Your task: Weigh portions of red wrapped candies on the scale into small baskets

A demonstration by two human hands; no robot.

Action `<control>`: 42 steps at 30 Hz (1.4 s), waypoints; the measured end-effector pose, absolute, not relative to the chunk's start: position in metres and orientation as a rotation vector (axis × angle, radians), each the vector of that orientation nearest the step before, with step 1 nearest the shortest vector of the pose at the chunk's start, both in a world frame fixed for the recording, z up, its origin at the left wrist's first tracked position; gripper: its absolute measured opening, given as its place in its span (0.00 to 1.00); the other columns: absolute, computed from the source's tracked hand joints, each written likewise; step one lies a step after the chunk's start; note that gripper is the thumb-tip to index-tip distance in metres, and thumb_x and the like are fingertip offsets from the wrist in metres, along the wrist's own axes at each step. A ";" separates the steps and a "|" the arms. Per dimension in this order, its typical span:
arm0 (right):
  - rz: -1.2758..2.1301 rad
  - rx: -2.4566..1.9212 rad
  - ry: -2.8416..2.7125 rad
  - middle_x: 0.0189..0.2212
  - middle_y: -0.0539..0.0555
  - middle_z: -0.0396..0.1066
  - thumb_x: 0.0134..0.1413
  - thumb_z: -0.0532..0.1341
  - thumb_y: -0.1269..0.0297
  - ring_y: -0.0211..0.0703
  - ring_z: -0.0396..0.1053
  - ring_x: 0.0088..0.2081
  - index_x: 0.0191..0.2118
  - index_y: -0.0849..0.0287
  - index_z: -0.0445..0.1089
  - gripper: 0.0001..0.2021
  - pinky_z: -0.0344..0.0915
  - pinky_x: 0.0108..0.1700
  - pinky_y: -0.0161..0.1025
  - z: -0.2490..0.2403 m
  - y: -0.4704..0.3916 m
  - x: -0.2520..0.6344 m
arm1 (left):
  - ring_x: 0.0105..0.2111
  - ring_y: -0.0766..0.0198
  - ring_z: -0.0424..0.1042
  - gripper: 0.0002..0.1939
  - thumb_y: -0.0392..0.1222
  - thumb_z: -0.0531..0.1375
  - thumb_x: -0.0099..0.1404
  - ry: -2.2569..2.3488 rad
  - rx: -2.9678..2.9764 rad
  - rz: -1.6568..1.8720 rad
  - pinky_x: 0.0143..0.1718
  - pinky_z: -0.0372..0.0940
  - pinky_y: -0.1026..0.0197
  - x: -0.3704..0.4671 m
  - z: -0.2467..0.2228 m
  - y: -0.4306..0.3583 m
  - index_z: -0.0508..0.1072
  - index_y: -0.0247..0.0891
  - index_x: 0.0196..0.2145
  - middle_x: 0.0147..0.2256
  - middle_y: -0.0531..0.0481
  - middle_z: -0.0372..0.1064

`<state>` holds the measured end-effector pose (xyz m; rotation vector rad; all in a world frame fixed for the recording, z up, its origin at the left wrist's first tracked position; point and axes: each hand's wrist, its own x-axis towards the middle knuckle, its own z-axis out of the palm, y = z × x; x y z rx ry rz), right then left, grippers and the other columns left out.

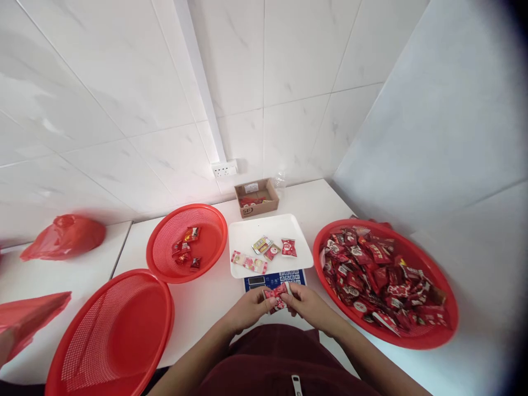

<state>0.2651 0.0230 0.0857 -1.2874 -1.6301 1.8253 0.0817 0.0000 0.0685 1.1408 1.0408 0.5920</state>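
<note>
Between my hands, just in front of the blue keypad of a scale (252, 281), is a small red and white packet (277, 297). My left hand (250, 309) pinches its left side, and my right hand (306, 303) grips its right side. On the white tray (243, 234) of the scale lie a red packet (289, 247), a long pink packet (249, 262), a yellow packet (260, 245) and a small pinkish packet (271, 252). A red basket (451, 308) heaped with red packets stands to the right of my hands.
Left of the tray, a red basket (154, 231) holds several packets; a larger red basket (167, 313) is nearer. Behind the tray sits a cardboard box (266, 206). Red plastic bags (68, 236) lie far left, where a person's hand (5, 345) shows at the edge.
</note>
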 end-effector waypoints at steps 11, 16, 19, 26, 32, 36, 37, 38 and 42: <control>0.941 -1.521 -2.082 0.40 0.56 0.72 0.56 0.52 0.60 0.48 0.66 0.44 0.39 0.57 0.71 0.12 0.60 0.46 0.44 0.041 0.073 0.271 | 0.26 0.68 0.59 0.23 0.60 0.59 0.55 1.281 0.928 0.771 0.31 0.54 0.63 0.078 0.064 0.005 0.68 0.34 0.33 0.25 0.54 0.64; 0.356 -1.543 -2.553 0.52 0.59 0.66 0.54 0.54 0.70 0.53 0.57 0.54 0.50 0.54 0.69 0.17 0.54 0.48 0.46 0.035 0.109 0.254 | 0.26 0.67 0.60 0.24 0.61 0.60 0.53 1.313 0.873 0.832 0.30 0.54 0.62 0.067 0.064 -0.006 0.67 0.34 0.32 0.25 0.53 0.64; 0.263 -1.482 -2.653 0.48 0.59 0.69 0.56 0.50 0.73 0.51 0.58 0.52 0.46 0.55 0.70 0.16 0.52 0.47 0.46 0.029 0.115 0.243 | 0.28 0.66 0.62 0.25 0.62 0.59 0.53 1.353 0.846 0.847 0.32 0.55 0.62 0.060 0.061 -0.015 0.68 0.34 0.33 0.26 0.52 0.65; 0.573 -1.500 -2.435 0.41 0.60 0.72 0.58 0.51 0.68 0.52 0.60 0.50 0.37 0.58 0.72 0.12 0.52 0.49 0.47 0.021 0.121 0.240 | 0.30 0.65 0.64 0.24 0.61 0.59 0.54 1.447 0.778 0.876 0.34 0.57 0.61 0.047 0.056 -0.029 0.68 0.35 0.34 0.28 0.51 0.66; 1.068 -1.539 -2.007 0.31 0.55 0.74 0.58 0.47 0.61 0.44 0.71 0.33 0.36 0.59 0.70 0.16 0.63 0.34 0.39 0.032 0.116 0.245 | 0.32 0.65 0.66 0.23 0.58 0.59 0.55 1.472 0.807 0.903 0.35 0.60 0.61 0.049 0.057 -0.017 0.69 0.35 0.37 0.30 0.51 0.67; 1.542 -1.474 -1.442 0.28 0.52 0.72 0.52 0.53 0.51 0.40 0.70 0.26 0.33 0.58 0.68 0.15 0.58 0.24 0.35 0.044 0.101 0.254 | 0.30 0.65 0.67 0.22 0.56 0.61 0.54 1.435 0.810 0.898 0.34 0.62 0.61 0.065 0.056 0.010 0.68 0.35 0.37 0.29 0.52 0.66; 1.607 -1.448 -1.324 0.27 0.51 0.71 0.49 0.56 0.49 0.39 0.69 0.26 0.32 0.58 0.68 0.16 0.58 0.24 0.34 0.048 0.098 0.257 | 0.30 0.65 0.67 0.21 0.55 0.61 0.54 1.420 0.823 0.895 0.34 0.63 0.61 0.069 0.055 0.019 0.68 0.35 0.38 0.30 0.52 0.66; 1.636 -1.434 -1.258 0.27 0.50 0.71 0.46 0.58 0.48 0.39 0.69 0.26 0.32 0.58 0.68 0.17 0.57 0.24 0.34 0.052 0.094 0.260 | 0.31 0.65 0.68 0.21 0.53 0.61 0.55 1.404 0.837 0.892 0.34 0.63 0.61 0.074 0.055 0.027 0.68 0.35 0.39 0.31 0.51 0.67; 1.635 -1.436 -1.177 0.26 0.50 0.70 0.44 0.61 0.46 0.38 0.67 0.25 0.31 0.56 0.69 0.17 0.57 0.24 0.34 0.066 0.085 0.271 | 0.32 0.65 0.68 0.27 0.44 0.60 0.58 1.434 0.863 0.896 0.34 0.62 0.62 0.088 0.051 0.053 0.60 0.37 0.54 0.34 0.49 0.69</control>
